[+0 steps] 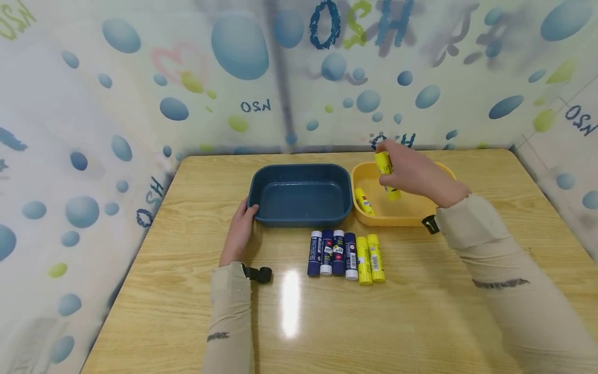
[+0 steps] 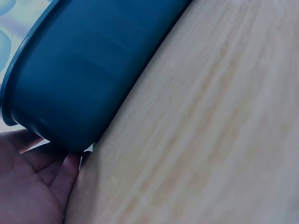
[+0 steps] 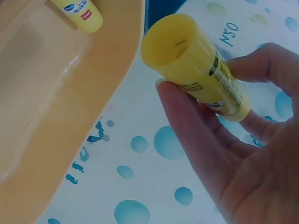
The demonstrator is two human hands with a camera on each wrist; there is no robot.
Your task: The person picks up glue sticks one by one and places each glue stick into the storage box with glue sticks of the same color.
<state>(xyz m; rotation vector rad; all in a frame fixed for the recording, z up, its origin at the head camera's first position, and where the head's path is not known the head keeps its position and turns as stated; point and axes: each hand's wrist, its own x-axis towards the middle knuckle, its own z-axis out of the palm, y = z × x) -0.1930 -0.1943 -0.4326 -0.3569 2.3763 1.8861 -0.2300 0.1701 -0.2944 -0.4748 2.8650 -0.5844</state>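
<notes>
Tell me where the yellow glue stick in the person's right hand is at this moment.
In the head view, the yellow glue stick is held in the right hand above the yellow tray, right of the blue tray, over another stick lying inside.

blue tray (image 2: 88,70), left hand (image 2: 32,186) touching it, wooden table (image 2: 210,130)

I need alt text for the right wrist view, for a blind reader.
The right hand pinches a yellow glue stick beside the rim of a yellow tray. Another yellow glue stick lies inside the tray.
</notes>
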